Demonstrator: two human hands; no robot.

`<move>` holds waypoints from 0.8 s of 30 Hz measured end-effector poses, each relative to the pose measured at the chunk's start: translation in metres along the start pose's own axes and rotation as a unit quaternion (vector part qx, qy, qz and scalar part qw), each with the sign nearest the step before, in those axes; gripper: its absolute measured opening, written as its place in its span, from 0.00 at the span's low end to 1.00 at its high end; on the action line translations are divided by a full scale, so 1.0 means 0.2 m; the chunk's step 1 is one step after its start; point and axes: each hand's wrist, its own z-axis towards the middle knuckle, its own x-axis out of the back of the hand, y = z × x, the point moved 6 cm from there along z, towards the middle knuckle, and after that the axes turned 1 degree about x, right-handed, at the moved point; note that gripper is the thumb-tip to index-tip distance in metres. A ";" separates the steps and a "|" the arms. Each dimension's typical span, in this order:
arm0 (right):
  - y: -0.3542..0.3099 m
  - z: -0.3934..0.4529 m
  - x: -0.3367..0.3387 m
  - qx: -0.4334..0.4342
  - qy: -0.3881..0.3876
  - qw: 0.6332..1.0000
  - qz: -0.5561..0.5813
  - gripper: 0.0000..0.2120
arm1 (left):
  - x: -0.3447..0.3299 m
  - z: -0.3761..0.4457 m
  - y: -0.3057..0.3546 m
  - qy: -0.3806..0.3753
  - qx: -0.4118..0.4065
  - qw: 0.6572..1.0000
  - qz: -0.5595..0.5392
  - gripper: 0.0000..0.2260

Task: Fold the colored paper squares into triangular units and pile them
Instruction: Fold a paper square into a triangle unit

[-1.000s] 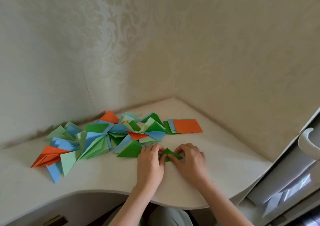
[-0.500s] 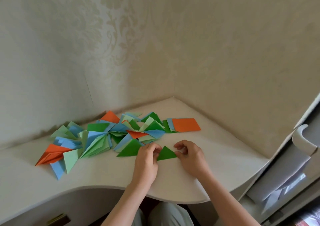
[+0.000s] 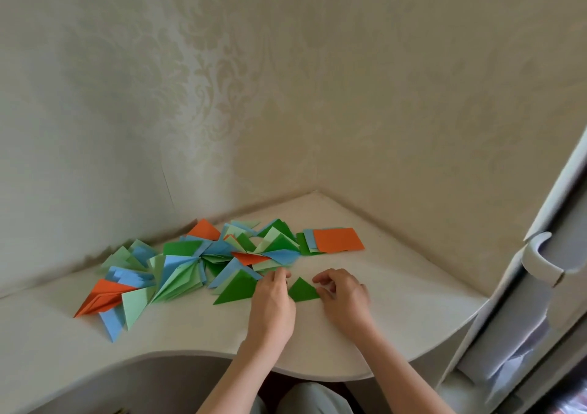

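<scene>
A small dark green folded triangle (image 3: 303, 290) lies flat on the white corner desk (image 3: 400, 305) between my hands. My left hand (image 3: 273, 302) has curled fingers at the triangle's left corner and hides that corner. My right hand (image 3: 344, 296) holds the right corner with thumb and curled fingers. To the left spreads a loose pile of folded units (image 3: 187, 270) in green, light green, blue and orange, with a larger green triangle (image 3: 238, 288) at its near edge. A short stack of unfolded squares, orange on top (image 3: 338, 239), sits behind my hands.
Two wallpapered walls meet in a corner behind the desk. A white cabinet door with a curved handle (image 3: 540, 261) stands close on the right. The desk's front edge curves inward near my forearms.
The green paper went from covered under both hands to a flat triangle showing between them. My hands drew slightly apart to its corners.
</scene>
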 end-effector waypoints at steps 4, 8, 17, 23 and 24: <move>0.00 0.00 0.00 0.004 0.004 1.000 -0.007 0.08 | -0.02 0.03 0.01 -0.019 0.033 0.998 -0.048 0.10; 0.01 0.00 0.00 0.009 0.007 1.000 -0.010 0.07 | -0.06 0.04 -0.01 -0.044 0.066 0.994 -0.072 0.13; 0.00 -0.02 0.03 0.008 0.008 0.999 0.036 0.04 | 0.01 -0.01 -0.02 0.019 0.030 0.991 -0.126 0.07; 0.00 0.07 0.17 0.019 0.120 0.991 0.046 0.07 | 0.26 -0.03 -0.23 0.101 0.012 0.991 -0.084 0.06; -0.01 0.10 0.18 0.025 0.126 0.992 0.018 0.10 | 0.28 -0.03 -0.26 0.108 0.008 0.992 -0.063 0.07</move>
